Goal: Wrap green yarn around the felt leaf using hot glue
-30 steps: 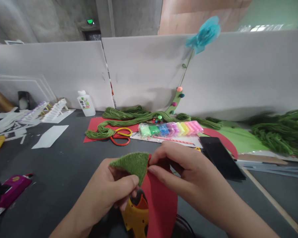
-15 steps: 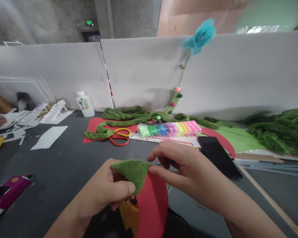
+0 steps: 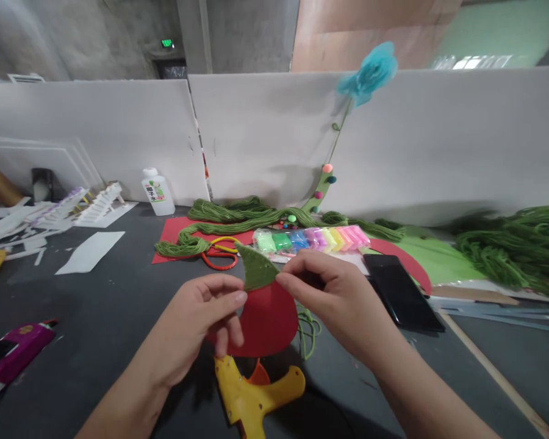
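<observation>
In front of me is a curved red paper shape [image 3: 269, 323] whose pointed upper end is covered in green yarn [image 3: 256, 268]. My right hand [image 3: 324, 286] pinches its right edge where green meets red. On the opposite edge, my left hand [image 3: 210, 311] has thumb and index finger closed at the same border, its other fingers loosely curled. A loose green yarn strand [image 3: 308, 332] hangs or lies just right of the red paper. Below the paper lies a yellow hot glue gun [image 3: 256, 396] with an orange trigger.
Behind the hands lie scissors [image 3: 219, 262], green yarn skeins [image 3: 229, 210] and packs of coloured clay [image 3: 311, 239]. A black phone [image 3: 402, 289] is on the right. A white bottle [image 3: 158, 192], white paper [image 3: 90, 252] and a purple tool [image 3: 18, 353] are on the left.
The red paper has swung round, its green tip now pointing up and away, uncovering the glue gun. My left grip has loosened to the fingertips; my right fingers have closed on the edge.
</observation>
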The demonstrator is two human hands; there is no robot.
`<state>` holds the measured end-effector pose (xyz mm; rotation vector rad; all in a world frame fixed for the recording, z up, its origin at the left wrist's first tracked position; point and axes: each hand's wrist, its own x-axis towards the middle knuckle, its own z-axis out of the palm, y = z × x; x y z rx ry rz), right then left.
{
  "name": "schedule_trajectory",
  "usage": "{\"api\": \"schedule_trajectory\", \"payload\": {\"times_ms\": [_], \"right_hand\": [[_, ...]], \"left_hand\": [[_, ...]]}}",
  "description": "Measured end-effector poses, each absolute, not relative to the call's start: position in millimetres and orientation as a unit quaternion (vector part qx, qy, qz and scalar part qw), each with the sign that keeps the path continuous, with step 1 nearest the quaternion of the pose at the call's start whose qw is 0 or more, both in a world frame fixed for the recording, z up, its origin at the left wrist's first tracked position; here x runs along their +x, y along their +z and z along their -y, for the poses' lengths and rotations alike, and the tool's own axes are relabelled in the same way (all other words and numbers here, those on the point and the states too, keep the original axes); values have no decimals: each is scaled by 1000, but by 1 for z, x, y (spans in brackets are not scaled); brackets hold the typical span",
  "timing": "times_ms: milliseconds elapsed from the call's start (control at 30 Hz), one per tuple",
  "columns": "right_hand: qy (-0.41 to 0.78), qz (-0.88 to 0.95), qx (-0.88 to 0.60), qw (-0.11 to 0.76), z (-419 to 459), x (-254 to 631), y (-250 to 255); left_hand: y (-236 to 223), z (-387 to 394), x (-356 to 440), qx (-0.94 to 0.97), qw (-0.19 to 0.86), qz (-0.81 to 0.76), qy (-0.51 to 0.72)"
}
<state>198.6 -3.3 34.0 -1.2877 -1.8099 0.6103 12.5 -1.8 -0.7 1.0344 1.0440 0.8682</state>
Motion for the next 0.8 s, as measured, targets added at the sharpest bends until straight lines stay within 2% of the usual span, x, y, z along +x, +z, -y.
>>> {"api": "schedule_trajectory", "payload": {"times_ms": [367,667,800], "right_hand": [[298,703,-488,422,0,194,29],[330,697,-480,419,0,196,27],[331,705,-494,387,0,197,28]], "left_hand": [[-2,5,20,430,625,-426,492],[-3,7,19,479,610,-444,448],[-2,6,18,496,589,-454,448]]}}
